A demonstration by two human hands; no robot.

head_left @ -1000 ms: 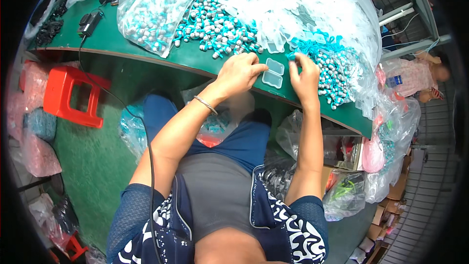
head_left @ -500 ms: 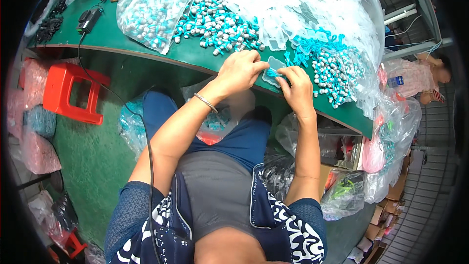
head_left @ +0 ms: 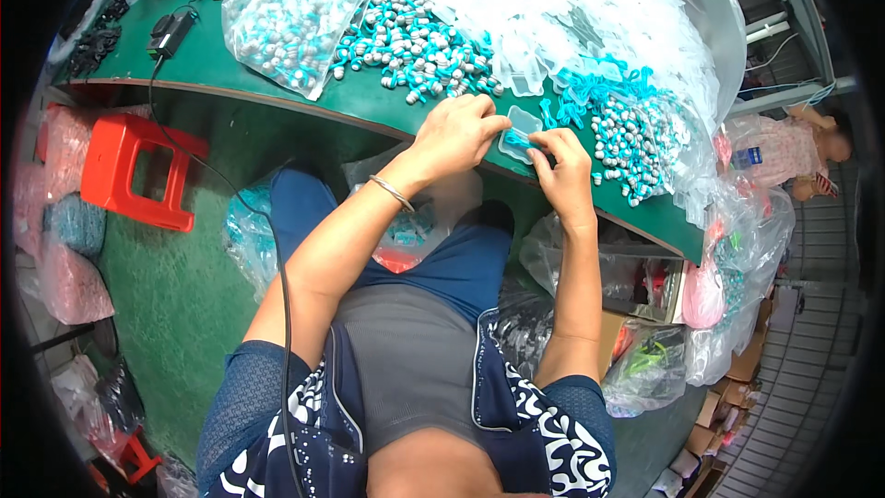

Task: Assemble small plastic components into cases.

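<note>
I see my left hand [head_left: 456, 134] and right hand [head_left: 562, 166] close together at the near edge of the green table [head_left: 230, 74], both pinching a small clear plastic case [head_left: 521, 134] with a teal piece in it. I judge it light, thin, slightly slippery, best held by its edges. Beyond lie the teal-and-white small parts [head_left: 419, 37] and clear bags [head_left: 295, 0].

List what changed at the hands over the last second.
A second ago the clear case lay open on the table edge between the spread hands. The left hand and right hand then closed in from both sides, and now their fingers pinch the case with a teal piece at it. The bead piles, bags and red stool stayed put.
</note>
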